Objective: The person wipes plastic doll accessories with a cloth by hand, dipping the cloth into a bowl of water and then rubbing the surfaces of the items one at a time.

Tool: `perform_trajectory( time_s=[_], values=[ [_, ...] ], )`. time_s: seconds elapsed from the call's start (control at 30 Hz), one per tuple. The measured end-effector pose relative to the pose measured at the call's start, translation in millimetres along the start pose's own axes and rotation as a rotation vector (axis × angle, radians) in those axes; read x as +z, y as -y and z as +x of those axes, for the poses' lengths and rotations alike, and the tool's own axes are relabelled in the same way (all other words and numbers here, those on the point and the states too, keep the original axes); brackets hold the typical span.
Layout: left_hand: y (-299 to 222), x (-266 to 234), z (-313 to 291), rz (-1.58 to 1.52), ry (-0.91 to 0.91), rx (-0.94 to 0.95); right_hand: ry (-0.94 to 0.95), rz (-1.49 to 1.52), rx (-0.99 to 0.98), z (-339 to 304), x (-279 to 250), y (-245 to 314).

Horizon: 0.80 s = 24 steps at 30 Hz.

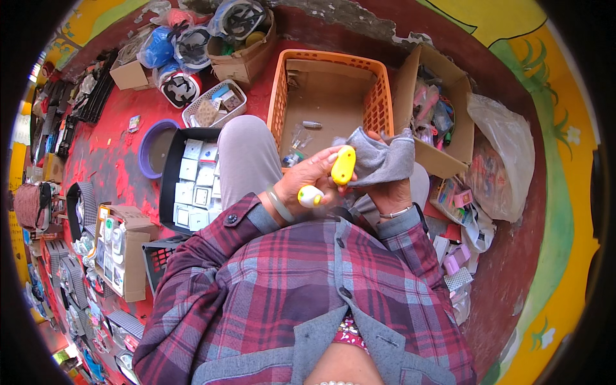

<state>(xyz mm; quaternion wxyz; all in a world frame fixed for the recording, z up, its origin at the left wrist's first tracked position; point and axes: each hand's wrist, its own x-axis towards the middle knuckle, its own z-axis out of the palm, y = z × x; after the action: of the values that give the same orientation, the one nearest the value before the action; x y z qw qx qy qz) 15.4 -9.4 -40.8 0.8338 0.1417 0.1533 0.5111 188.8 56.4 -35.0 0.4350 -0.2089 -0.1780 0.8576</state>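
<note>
Hands (300, 179) hold yellow piece (344, 163) and adjacent grey cloth (384, 159)

Cannot see most of the right hand (393, 194) behind the grey cloth (385, 160), nor the undersides of the yellow piece (344, 165) and the white-and-yellow piece (309, 196). Cannot tell the tiny items (294, 158) in the orange basket (280, 90). Lose the right end of the black box (168, 189) behind the left knee (247, 141). Make out only blurred reddish contents (484, 183) in the clear bag (504, 147). Find goods (80, 295) at lower left cut off by the dark edge.
</note>
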Motion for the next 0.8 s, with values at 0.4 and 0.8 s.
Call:
perform_trajectory(
  time_s=[0.4,0.8],
  values=[
    [5,37,0,0.308,-0.174,0.012,0.124,-1.034,-0.356,3,-10,-32],
    [-11,26,-4,0.13,0.027,0.075,-0.038,0.014,0.141,12,-7,-8]
  ],
)
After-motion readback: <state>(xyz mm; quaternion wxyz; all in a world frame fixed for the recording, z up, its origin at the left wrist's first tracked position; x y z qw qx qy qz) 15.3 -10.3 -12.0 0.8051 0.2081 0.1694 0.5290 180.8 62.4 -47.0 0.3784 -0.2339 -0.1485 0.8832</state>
